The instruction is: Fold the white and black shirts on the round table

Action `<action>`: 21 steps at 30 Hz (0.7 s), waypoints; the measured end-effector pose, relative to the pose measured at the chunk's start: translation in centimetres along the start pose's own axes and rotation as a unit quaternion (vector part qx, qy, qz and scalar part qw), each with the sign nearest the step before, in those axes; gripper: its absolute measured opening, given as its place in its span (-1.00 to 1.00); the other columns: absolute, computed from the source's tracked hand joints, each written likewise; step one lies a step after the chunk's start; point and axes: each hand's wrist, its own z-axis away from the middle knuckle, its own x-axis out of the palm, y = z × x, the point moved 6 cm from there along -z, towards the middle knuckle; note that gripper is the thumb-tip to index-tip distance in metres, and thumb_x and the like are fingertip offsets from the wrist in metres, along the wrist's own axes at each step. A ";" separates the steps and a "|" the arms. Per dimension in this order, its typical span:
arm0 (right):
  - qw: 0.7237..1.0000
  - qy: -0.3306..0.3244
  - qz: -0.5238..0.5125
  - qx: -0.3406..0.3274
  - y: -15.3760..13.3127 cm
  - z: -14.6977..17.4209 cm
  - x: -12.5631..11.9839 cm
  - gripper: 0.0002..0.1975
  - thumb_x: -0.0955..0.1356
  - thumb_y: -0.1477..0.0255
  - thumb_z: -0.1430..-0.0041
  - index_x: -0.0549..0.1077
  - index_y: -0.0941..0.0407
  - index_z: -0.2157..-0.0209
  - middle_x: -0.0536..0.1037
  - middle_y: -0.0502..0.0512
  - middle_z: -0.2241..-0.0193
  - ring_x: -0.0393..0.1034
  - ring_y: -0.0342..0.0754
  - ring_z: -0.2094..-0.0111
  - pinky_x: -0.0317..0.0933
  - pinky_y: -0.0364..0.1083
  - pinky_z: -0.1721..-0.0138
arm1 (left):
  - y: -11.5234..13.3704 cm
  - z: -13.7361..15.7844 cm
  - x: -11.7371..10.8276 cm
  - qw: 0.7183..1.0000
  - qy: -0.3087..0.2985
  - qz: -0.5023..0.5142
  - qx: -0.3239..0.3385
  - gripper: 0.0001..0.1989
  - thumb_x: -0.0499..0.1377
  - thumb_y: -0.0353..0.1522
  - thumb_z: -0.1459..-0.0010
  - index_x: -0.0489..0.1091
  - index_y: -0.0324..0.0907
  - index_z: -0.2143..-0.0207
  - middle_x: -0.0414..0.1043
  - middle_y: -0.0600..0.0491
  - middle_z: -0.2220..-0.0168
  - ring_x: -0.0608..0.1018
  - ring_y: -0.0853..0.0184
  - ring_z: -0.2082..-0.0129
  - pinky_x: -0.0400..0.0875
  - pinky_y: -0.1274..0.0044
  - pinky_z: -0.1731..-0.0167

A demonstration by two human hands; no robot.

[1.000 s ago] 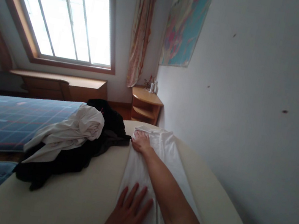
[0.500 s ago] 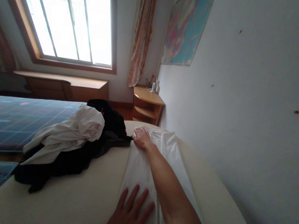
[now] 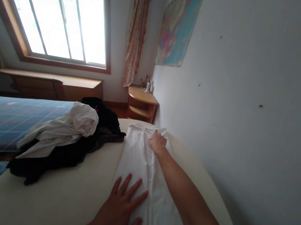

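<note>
A long white garment (image 3: 137,153) lies stretched out lengthwise on the cream round table (image 3: 80,193), with a crease running down its middle. My left hand (image 3: 124,209) rests flat on its near part, fingers spread. Farther off, my right hand (image 3: 158,141) is closed at the garment's far end, fingers curled in and seeming to pinch the cloth there; the fingertips are partly hidden. Left of the garment is a heap of clothes: a crumpled light grey piece (image 3: 79,119) on top of black clothing (image 3: 69,156), whose tip comes close to the white cloth.
Blue plaid-covered surfaces (image 3: 15,119) adjoin the table on the left. A white wall (image 3: 221,140) runs along the right, with a map (image 3: 179,28) on it. Beyond the table stand a wooden corner shelf (image 3: 143,95) and a desk (image 3: 82,83) under the window.
My right hand has moved right across the garment's far end and closed from a flat pose. The cloth there has shifted and creased. My left hand stays flat; the view has turned slightly right.
</note>
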 end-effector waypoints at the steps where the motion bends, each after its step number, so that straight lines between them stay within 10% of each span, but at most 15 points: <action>1: 1.000 -0.005 0.000 0.012 0.5 0.1 0.0 -0.58 0.24 0.44 -0.28 0.29 0.24 -0.15 0.51 0.45 0.02 0.45 0.23 0.00 0.27 0.11 0.06 | 0.0 0.0 0.0 1.000 0.000 -0.002 0.000 -0.33 0.09 -0.12 -0.26 -0.03 0.21 -0.37 -0.24 0.08 -0.45 -0.22 -0.15 -0.40 -0.25 -0.17 -0.25; 21: 0.998 -0.024 -0.019 -0.056 0.6 1.7 -0.3 -0.51 0.31 0.27 -0.22 0.30 0.15 -0.14 0.56 0.31 0.06 0.49 0.16 0.06 0.28 -0.03 0.16 | 2.4 0.2 -0.8 0.993 -0.032 -0.023 0.108 -0.35 0.06 -0.39 -0.25 0.02 0.19 -0.35 -0.10 0.13 -0.43 0.01 0.07 -0.40 -0.07 0.05 -0.32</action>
